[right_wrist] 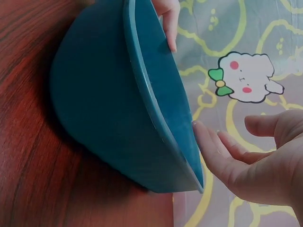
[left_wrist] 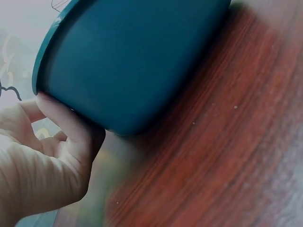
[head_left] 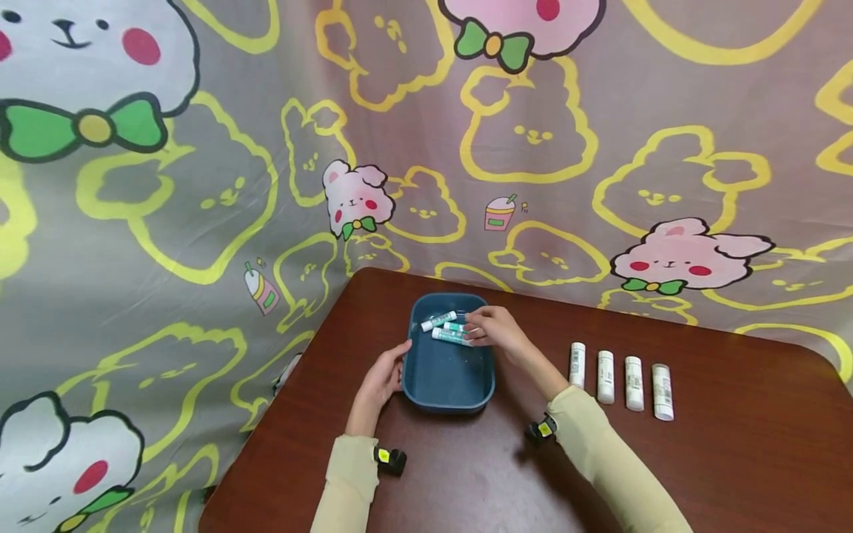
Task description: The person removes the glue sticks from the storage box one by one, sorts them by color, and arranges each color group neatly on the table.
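Note:
A dark blue plastic bin [head_left: 448, 377] sits on the table in the head view. Inside its far end lie white-and-green tubes [head_left: 438, 320], like glue sticks. My left hand [head_left: 385, 376] grips the bin's left side, thumb at the rim; in the left wrist view the hand [left_wrist: 52, 156] is against the bin's outer wall [left_wrist: 123, 61]. Over the far right part of the bin, my right hand [head_left: 496, 331] reaches in beside the tubes. In the right wrist view that hand [right_wrist: 255, 161] has thumb and fingers apart, with nothing seen between them; its fingertips overlap the bin's edge.
Several white capped tubes [head_left: 605, 377] form a row on the brown table [head_left: 746, 437], right of the bin and close to my right forearm. A patterned cloth [head_left: 413, 148] with cartoon animals hangs behind and along the left of the table.

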`<state>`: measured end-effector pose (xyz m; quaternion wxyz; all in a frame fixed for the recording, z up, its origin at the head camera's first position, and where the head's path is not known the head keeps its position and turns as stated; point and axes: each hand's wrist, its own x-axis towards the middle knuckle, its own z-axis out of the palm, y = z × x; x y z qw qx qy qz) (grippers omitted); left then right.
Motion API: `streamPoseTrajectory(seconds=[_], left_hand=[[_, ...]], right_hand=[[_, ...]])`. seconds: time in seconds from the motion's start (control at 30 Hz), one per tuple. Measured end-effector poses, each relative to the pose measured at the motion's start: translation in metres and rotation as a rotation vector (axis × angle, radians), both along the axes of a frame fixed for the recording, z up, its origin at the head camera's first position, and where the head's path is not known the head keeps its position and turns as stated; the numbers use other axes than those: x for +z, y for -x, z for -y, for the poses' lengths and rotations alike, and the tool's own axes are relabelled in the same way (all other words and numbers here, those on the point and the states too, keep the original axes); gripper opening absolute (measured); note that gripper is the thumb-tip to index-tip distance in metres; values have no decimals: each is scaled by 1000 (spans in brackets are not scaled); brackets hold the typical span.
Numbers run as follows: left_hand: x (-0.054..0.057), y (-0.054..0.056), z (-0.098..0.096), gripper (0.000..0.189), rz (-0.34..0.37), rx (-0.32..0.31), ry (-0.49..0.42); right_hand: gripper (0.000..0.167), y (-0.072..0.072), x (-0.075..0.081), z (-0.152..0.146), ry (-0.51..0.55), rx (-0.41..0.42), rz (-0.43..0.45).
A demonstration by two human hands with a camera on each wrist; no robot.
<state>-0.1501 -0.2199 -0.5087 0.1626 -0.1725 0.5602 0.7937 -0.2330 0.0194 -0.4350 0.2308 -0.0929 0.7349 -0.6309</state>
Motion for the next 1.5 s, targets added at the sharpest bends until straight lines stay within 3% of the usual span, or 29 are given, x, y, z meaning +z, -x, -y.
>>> streamPoseTrajectory(seconds=[0.47,0.67,0.83,1.07,1.3,1.5], left_hand=[[-1,-1,0,45,7,7,9],[0,1,1,44,5,5,8],[0,1,1,45,2,-11,8],[-1,1,1,45,2,-20,2],[-2,2,0,36,6,8,2],[-2,2,0,34,4,12,2]], right_hand=[[44,8,-12,9,-48,22,46],[39,9,-18,15,-156,21,-16],[42,9,-20,19,-256,71,-74],[43,7,-15,24,-101,93,83],[43,1,-24,29,-101,104,96],[46,-4,-32,38,-66,118,157]])
